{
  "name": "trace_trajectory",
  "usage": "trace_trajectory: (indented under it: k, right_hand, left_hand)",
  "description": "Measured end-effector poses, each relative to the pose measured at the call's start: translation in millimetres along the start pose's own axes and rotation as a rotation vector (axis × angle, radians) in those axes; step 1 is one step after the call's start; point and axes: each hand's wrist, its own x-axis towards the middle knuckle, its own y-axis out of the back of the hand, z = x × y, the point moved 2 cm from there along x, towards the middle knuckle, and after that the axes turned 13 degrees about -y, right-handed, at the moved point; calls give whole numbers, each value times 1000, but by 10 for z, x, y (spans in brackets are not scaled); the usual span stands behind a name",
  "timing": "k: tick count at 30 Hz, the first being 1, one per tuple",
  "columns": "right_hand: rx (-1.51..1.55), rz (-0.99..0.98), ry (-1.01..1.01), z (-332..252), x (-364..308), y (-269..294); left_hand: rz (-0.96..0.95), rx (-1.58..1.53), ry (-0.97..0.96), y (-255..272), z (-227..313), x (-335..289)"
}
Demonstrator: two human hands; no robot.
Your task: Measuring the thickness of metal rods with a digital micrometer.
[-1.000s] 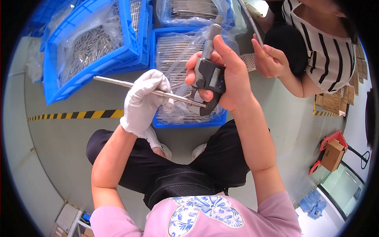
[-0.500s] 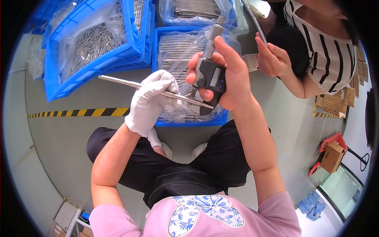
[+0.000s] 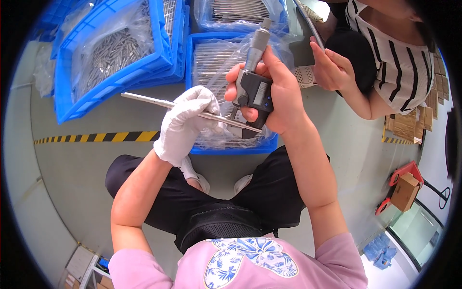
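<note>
My left hand, in a white glove, is closed round a slim metal rod. The rod slants from upper left down to the right. Bare, my right hand grips a digital micrometer with a dark body, a small display and a silver thimble pointing up. Near its right end the rod crosses the micrometer's measuring gap; whether the jaws touch it I cannot tell. Below both hands stands a blue crate lined with clear plastic and filled with rows of metal rods.
At the left, stacked blue crates hold many short metal pieces. Another crate of rods lies at the far side. On the right a person's hand is beside a long metal rod. Striped floor tape runs at left.
The micrometer and my right hand have shifted slightly left. My left hand and the rod are nearly still. The other person's hand has moved a little.
</note>
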Motion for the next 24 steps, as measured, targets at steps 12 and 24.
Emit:
trace_trajectory:
  k: [12, 24]
  right_hand:
    - [-1, -47, -62, 17, 49, 33]
    - [-75, 5, -26, 22, 124, -18]
  left_hand:
    - [-20, -23, -8, 10, -14, -9]
    - [-30, 44, 51, 76, 67, -64]
